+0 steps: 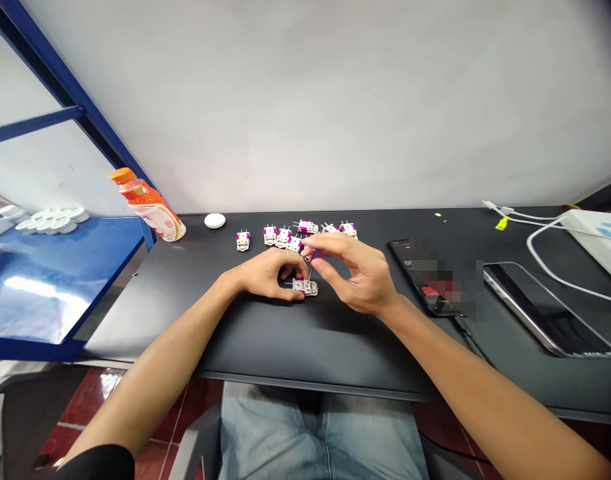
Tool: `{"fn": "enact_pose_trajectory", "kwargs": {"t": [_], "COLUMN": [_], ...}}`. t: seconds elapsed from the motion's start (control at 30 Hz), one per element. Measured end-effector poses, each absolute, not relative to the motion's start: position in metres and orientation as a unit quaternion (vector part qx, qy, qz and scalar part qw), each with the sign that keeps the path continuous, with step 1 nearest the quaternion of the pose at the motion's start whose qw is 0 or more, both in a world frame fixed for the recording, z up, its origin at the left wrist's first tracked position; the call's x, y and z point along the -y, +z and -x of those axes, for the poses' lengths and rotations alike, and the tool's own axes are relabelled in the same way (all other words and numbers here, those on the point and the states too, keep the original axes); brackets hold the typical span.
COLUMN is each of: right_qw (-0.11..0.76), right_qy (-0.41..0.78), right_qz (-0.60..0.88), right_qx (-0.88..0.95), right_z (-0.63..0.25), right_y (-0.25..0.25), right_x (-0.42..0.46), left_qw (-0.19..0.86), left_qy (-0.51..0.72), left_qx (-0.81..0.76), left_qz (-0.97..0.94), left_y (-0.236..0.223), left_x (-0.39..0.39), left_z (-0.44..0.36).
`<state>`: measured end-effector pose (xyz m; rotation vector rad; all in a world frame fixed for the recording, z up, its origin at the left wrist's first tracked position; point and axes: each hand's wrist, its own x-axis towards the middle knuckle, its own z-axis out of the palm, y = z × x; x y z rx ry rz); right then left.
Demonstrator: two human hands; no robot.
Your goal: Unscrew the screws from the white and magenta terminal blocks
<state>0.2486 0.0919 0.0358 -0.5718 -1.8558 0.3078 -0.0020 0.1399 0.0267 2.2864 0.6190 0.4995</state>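
Observation:
My left hand [270, 275] is closed round a small white-and-purple plug insert [305, 287] with metal pins, steadying it on the black desk. Above it, the thumb and fingers of my right hand [358, 272] pinch a small screwdriver [315, 254]. Its purple handle is mostly hidden by the fingers, and the thin shaft points down toward the insert. Whether the tip touches the insert I cannot tell. Just beyond my hands lie several similar plug inserts [270, 235], with one more insert [243, 241] set apart to the left.
An orange-capped bottle [153, 207] and a white oval object [215, 221] stand at the back left. Two phones, one dark [410, 267] and one silver-edged [545, 307], lie to the right. White cables [533, 250] run to a white box [598, 233]. Left is a blue-topped table [50, 280].

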Motion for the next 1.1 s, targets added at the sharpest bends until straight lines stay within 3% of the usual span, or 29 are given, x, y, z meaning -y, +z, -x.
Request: {"fn": "enact_pose_trajectory", "kwargs": {"t": [0.13, 0.3, 0.5, 0.7, 1.1], "right_qw": [0.568, 0.550, 0.553, 0.533, 0.532], "right_qy": [0.088, 0.172, 0.121, 0.226, 0.196], "right_qz": [0.237, 0.241, 0.239, 0.243, 0.233], "right_qx": [0.783, 0.781, 0.789, 0.778, 0.790], "right_z": [-0.2477, -0.2483, -0.2488, -0.2481, -0.2486], "right_y": [0.0350, 0.0349, 0.0347, 0.0316, 0.0330], "right_x": [-0.0922, -0.0900, -0.0945, -0.0920, -0.0924], "left_qw": [0.355, 0.362, 0.356, 0.355, 0.349], "left_qy": [0.193, 0.181, 0.186, 0.187, 0.193], "left_qx": [-0.239, -0.243, -0.248, -0.239, -0.238], "left_qz": [-0.883, -0.882, -0.882, -0.884, -0.886], "left_y": [0.0268, 0.0295, 0.0291, 0.0285, 0.0286], "left_x": [-0.1396, -0.1387, -0.1383, -0.1389, -0.1389], "left_z": [0.0019, 0.0021, 0.0024, 0.0020, 0.0014]}}
